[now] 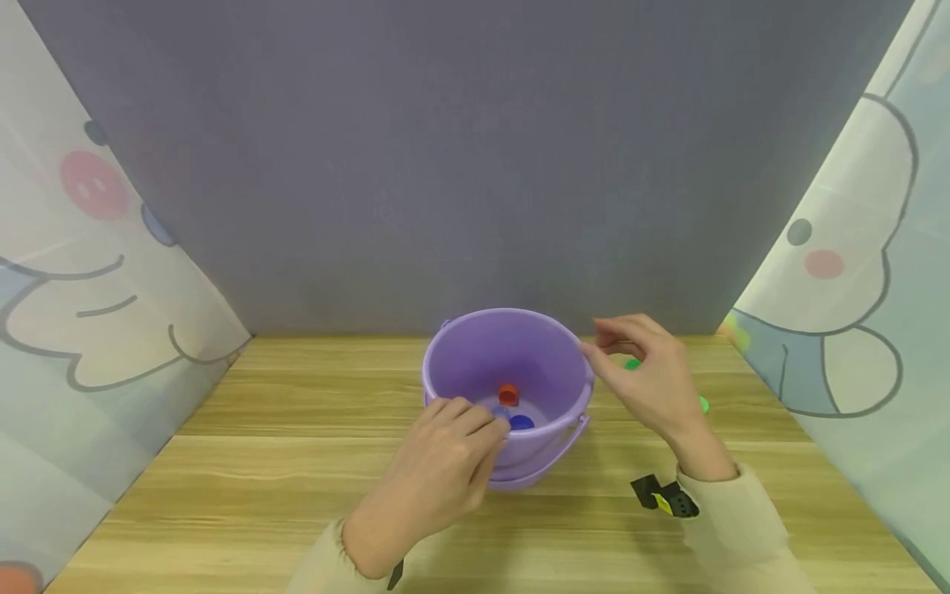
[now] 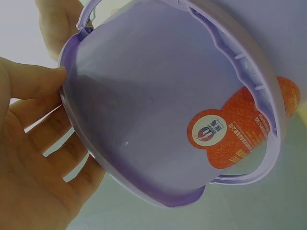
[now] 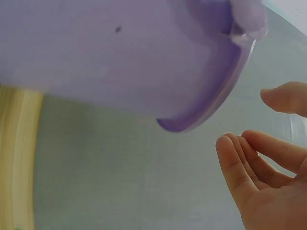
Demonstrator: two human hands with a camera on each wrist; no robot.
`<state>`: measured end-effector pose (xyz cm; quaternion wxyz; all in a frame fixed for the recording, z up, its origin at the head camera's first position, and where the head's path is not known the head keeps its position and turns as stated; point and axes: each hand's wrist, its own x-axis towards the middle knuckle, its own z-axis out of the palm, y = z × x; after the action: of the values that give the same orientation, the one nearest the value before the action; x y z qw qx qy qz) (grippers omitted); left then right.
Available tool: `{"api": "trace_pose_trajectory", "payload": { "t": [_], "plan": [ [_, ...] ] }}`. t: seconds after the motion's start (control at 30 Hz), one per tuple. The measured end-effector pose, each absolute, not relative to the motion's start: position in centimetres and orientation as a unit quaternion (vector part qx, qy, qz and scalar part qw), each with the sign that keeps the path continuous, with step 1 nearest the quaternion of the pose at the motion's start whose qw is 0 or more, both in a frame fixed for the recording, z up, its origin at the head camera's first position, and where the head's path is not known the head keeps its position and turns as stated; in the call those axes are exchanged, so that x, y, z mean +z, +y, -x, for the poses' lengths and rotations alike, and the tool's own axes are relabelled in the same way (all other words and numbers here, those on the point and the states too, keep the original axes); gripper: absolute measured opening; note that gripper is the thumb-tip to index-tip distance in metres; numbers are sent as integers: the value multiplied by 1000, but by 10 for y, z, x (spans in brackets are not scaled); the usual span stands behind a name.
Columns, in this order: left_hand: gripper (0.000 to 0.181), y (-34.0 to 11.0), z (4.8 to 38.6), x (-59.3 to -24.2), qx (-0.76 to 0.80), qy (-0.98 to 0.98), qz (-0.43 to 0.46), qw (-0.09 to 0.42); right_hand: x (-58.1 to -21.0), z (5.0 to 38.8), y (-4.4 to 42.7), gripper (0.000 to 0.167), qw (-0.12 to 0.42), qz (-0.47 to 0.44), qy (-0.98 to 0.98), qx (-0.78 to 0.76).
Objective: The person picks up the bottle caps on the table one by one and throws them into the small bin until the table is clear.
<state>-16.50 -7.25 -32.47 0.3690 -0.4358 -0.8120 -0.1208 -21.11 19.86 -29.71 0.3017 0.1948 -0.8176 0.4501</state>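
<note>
One bucket, mouth up, axis upright, shows three pieces; left grip pinches its rim, right grip released.

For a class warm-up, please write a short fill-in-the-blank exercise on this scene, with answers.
1. The person's ____ hand grips the rim of the bucket.
2. Inside, nearer than the red piece, lies a dark ____ piece.
3. The bits showing past the right hand are ____.

Missing words: left; blue; green.
</note>
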Motion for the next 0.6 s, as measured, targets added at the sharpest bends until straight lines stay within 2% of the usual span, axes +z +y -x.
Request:
{"api": "trace_pose_trajectory", "payload": {
  "t": [0.4,0.6],
  "plan": [
    [4,-72,165,-325,-119,-808,438,376,-301,214,218,33,290,-170,-853,399],
    [4,-72,165,-325,-122,-818,433,360,-304,217,230,34,278,-155,-867,382]
  ]
}}
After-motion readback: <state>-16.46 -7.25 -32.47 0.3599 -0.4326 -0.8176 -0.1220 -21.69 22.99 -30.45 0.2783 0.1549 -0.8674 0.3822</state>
